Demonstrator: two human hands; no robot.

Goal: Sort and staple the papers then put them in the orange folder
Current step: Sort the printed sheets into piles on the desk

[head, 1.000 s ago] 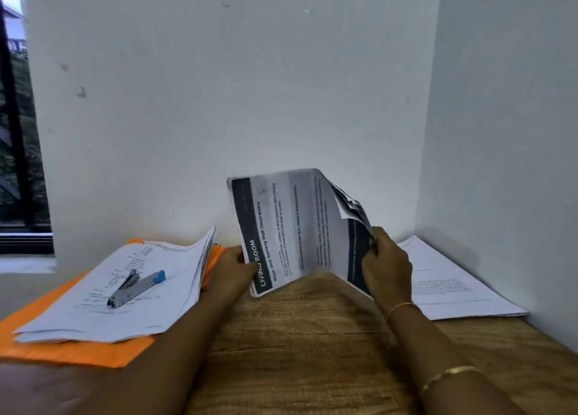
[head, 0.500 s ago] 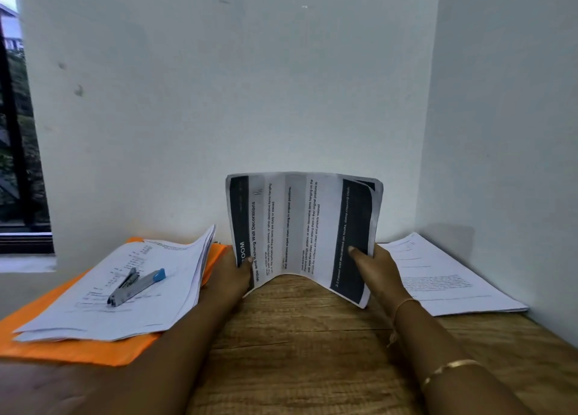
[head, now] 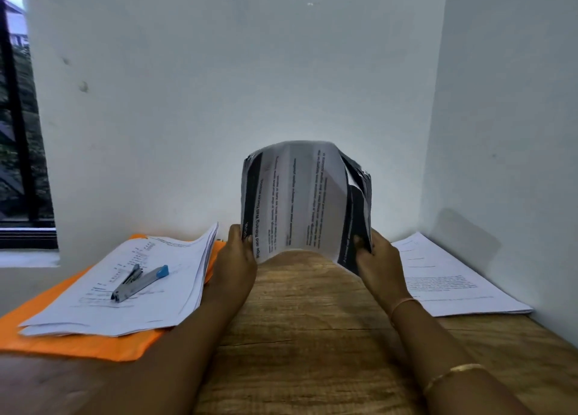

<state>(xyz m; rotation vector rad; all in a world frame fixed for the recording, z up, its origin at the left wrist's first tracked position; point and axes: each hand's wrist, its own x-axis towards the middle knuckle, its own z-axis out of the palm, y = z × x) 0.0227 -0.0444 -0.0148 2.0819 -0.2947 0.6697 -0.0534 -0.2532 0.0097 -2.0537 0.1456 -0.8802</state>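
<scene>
**Q:** Item 1, the printed sheaf [head: 300,195]: where is it sitting?

**A:** It is standing upright over the wooden table [head: 312,320] and bowing toward the camera. I cannot tell whether its lower edge is touching the wood. The left hand [head: 237,255] is pinching the lower left corner, thumb in front. The right hand [head: 380,258] is gripping the lower right edge, where the back sheets are fanning apart.

**Q:** So the sheaf is rising above both grips?

**A:** Yes. Nearly all of it is lying above the hands and spanning the gap between them.

**Q:** Item 2, the step in hand?

**A:** Judging by the fanned corner, the person is squaring the sheets for stapling. Doing it well is calling for a looser hold, so the sheets are dropping edge-first onto the table. Tapping until the right-hand corners are lining up is the rest of it.

**Q:** Item 3, the stapler [head: 137,281]?

**A:** It is lying on the paper stack [head: 93,314] atop the orange folder [head: 78,347], near the left hand on its left. A second paper pile [head: 444,277] is lying to the right.
</scene>
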